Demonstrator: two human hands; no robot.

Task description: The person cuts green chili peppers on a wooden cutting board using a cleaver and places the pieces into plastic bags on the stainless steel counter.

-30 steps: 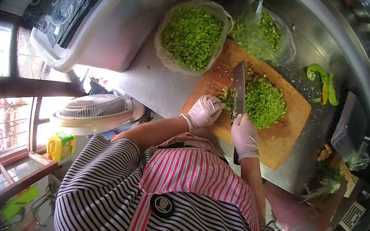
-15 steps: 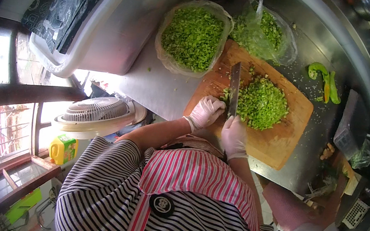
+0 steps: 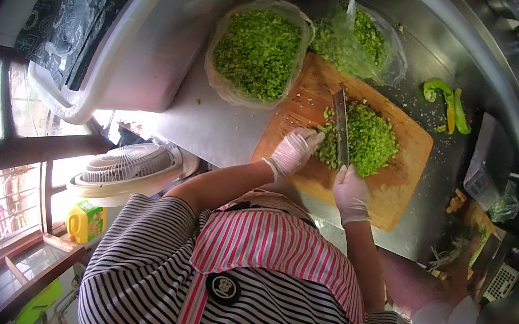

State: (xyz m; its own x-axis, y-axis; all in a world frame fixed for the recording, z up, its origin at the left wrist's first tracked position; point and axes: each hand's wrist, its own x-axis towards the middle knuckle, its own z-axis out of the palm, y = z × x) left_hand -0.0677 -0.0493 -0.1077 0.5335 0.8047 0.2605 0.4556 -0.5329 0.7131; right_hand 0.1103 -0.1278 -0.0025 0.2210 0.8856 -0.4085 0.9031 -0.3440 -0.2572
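A wooden cutting board (image 3: 399, 177) lies on the steel counter with a pile of chopped green vegetable (image 3: 365, 138) on it. My right hand (image 3: 349, 193), in a white glove, grips the handle of a cleaver (image 3: 341, 124) whose blade stands in the left side of the pile. My left hand (image 3: 294, 150), also gloved, rests on the board at the pile's left edge, fingers touching the greens beside the blade.
A bag-lined bowl of chopped greens (image 3: 258, 50) and a clear plastic bag of greens (image 3: 360, 39) sit behind the board. Green peppers (image 3: 446, 103) lie at the right. A large white tub (image 3: 138, 27) stands left. Another person (image 3: 452, 315) works at the lower right.
The cleaver has shifted right into the pile and its blade now tilts. My left hand moved up against the greens; my right hand moved right with the handle.
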